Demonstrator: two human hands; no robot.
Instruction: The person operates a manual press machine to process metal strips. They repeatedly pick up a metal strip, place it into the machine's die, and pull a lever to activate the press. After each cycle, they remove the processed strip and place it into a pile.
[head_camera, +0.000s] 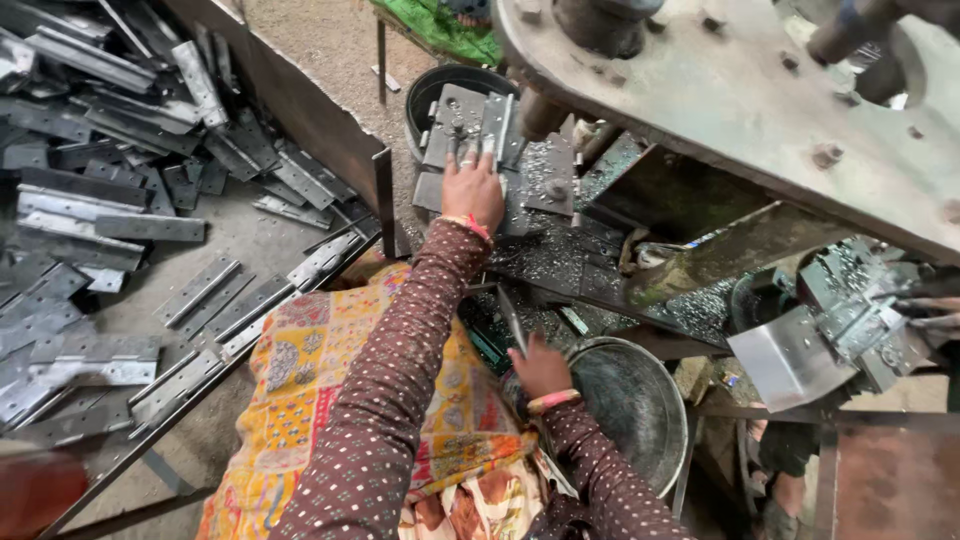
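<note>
My left hand (472, 190) reaches forward and lies flat on a grey metal hinge plate (462, 125) on the press bed, fingers spread over it. Lower down, my right hand (540, 365) sits at the rim of a round metal basin (640, 405), its fingers closed around a narrow metal strip (512, 320) that points up and away. Both arms wear brown dotted sleeves with bangles at the wrists. A patterned yellow cloth (320, 390) covers my lap.
A heap of grey hinge plates (110, 180) covers the table at left, behind a steel angle edge (300, 100). The heavy press body (740, 100) overhangs at upper right. Metal shavings (560, 250) litter the bed. A dark bucket (432, 90) stands behind the plates.
</note>
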